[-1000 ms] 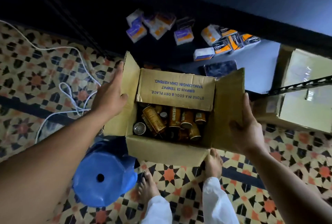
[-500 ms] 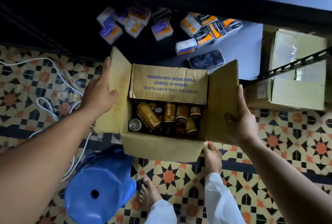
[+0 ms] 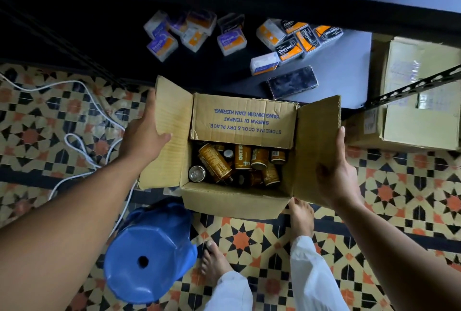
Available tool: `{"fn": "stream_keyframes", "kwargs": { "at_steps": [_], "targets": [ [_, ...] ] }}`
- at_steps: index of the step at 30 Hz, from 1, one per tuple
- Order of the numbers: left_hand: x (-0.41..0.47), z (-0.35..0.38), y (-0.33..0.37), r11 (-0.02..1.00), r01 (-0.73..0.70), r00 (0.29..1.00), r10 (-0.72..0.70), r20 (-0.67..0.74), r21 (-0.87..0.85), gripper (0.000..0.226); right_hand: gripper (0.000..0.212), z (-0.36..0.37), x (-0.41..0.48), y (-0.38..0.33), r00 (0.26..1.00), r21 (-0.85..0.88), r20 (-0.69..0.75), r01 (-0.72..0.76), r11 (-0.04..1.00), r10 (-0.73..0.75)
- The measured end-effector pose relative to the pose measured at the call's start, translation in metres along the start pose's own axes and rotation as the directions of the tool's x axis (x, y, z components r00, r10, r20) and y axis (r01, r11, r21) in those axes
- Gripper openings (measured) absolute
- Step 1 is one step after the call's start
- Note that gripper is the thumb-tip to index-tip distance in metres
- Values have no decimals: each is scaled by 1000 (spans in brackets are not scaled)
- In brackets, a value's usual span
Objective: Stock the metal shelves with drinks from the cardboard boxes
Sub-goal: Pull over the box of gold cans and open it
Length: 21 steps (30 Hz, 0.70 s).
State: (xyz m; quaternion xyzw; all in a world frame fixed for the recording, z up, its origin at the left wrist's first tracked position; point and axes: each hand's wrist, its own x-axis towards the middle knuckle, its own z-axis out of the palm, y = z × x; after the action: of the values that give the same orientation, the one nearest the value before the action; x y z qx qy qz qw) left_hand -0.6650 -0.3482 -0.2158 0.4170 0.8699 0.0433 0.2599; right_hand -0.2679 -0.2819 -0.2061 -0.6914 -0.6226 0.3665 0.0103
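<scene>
An open cardboard box hangs above the tiled floor in front of me. Inside lie several brown and gold drink cans, some upright and some tipped over. My left hand holds the box's left flap, thumb on the inner face and fingers behind it. The right flap is pinched the same way by my right hand. Just beyond the box is the dark metal shelf, low to the floor.
Several small product packs and a phone lie on the shelf. A taped cardboard box sits at right behind a perforated metal strut. A blue stool, a white cable and my bare feet are below.
Both hands keep their hold on the flaps. The box and my view have shifted only slightly in front of the shelf.
</scene>
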Motion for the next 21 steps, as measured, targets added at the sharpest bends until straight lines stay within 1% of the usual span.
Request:
{"fn": "stream_keyframes", "kwargs": {
  "at_steps": [3, 5, 8, 10, 11, 14, 16, 18, 19, 21],
  "targets": [
    [-3, 3, 0, 997, -47, 999, 48, -21, 56, 109, 95, -1, 1, 3, 999, -26, -41, 35, 999, -36],
    [-8, 6, -1, 985, -113, 993, 118, -29, 133, 108, 99, -1, 2, 6, 996, -95, -54, 62, 994, -67],
    [-12, 15, -8, 957, -151, 983, 173, -67, 250, 105, 103, 0, 5, 10, 998, -266, -43, 35, 963, -49],
    [-13, 22, -11, 937, -180, 975, 211, -74, 300, 101, 102, 3, 8, 11, 998, -407, -18, 48, 912, -60],
    [-13, 26, -11, 931, -196, 973, 223, -54, 309, 99, 101, 5, 11, 12, 998, -471, -10, 47, 881, -58],
    [-12, 39, -8, 938, -214, 977, 211, 40, 272, 93, 95, 12, 18, 14, 997, -601, -55, 5, 799, -48],
    [-10, 52, -4, 959, -200, 978, 184, 95, 203, 91, 91, 20, 25, 21, 995, -669, -83, -15, 743, -55],
    [-8, 69, 0, 972, -182, 976, 160, 145, 150, 89, 88, 30, 33, 32, 995, -709, -75, -2, 705, -73],
    [-5, 78, 0, 974, -177, 975, 154, 162, 142, 90, 86, 37, 38, 39, 995, -708, -56, 22, 706, -88],
    [3, 98, -1, 973, -172, 977, 148, 154, 153, 95, 84, 54, 50, 48, 990, -656, 2, 109, 747, -143]
  ]
}}
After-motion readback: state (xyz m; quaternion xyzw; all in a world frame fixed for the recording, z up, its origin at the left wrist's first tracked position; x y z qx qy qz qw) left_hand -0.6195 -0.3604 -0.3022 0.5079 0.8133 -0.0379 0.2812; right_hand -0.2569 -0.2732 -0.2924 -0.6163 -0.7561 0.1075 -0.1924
